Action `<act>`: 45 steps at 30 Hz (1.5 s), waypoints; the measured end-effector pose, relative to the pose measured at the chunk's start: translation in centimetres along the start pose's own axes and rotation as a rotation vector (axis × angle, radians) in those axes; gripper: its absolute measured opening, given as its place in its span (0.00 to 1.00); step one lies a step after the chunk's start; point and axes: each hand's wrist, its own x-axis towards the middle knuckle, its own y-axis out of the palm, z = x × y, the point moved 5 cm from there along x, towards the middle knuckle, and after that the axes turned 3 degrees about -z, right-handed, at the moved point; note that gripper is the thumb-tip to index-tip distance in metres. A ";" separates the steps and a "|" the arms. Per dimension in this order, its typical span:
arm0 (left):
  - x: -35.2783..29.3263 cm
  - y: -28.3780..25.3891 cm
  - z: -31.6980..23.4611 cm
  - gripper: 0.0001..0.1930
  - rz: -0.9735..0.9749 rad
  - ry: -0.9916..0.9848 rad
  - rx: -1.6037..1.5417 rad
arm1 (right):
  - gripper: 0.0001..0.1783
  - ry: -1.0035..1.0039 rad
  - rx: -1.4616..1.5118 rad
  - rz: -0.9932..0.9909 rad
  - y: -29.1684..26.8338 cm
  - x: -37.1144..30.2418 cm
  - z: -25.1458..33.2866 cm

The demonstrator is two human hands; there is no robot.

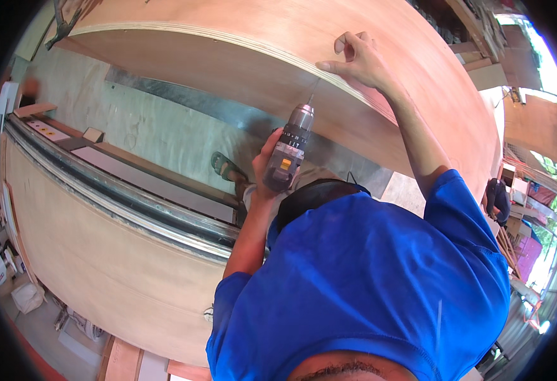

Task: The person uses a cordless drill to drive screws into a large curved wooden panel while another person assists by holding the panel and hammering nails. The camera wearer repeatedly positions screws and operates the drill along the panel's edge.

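One big wooden workpiece (418,76) spans the top of view, pale layered edge (228,42) running across it, shaded face below. Cordless drill (285,159) is just below that edge, nose up toward the wood; left hand (266,159) wrapped round it, firm clamp. Right hand (362,65) is at the edge, thumb and curled fingers apart, nothing visible between them; can't tell if it's bearing on the wood. Thin bit (313,94) points at the edge zone, just beside the right thumb; tip contact not clear. My read: drilling or driving near the edge. Do it well: square the bit to the face, stay off the outer plies so they don't split, start slow, push straight along the bit, brace the panel with right fingers well clear of the breakout line.
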 end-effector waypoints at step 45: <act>-0.8 0.2 0.8 0.41 0.079 -0.208 -0.127 | 0.53 0.404 -0.363 -0.397 -8.0 19.7 -16.2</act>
